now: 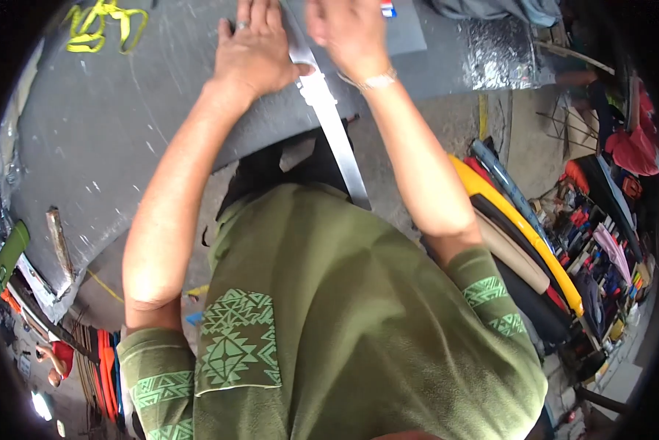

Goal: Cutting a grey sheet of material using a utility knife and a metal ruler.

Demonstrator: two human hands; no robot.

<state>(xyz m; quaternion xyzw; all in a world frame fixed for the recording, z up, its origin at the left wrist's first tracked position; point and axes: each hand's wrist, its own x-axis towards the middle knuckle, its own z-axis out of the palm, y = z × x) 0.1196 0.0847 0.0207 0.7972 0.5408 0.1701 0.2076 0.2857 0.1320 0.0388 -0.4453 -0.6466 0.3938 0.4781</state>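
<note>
My left hand (pixel 255 53) lies flat on the dark grey tabletop (pixel 124 110), fingers stretched toward the far edge of the view. Its thumb rests on a long, flat metal straightedge (pixel 335 136), which has a short crosspiece and juts past the table's near edge toward my body. Just right of the straightedge is my right hand (pixel 350 37), blurred by motion. The right fingertips are smeared and partly cut off at the top, so whether they grip anything is hidden. A grey sheet (pixel 410 33) lies beside the right hand.
Tangled yellow strap (pixel 98 26) lies at the table's far left. Shiny tape (pixel 502 55) covers its right end. Yellow, black and beige rolls (pixel 520 227) stand on the right, near heaped cloth scraps (pixel 594 249). Another person (pixel 634 143) is at far right.
</note>
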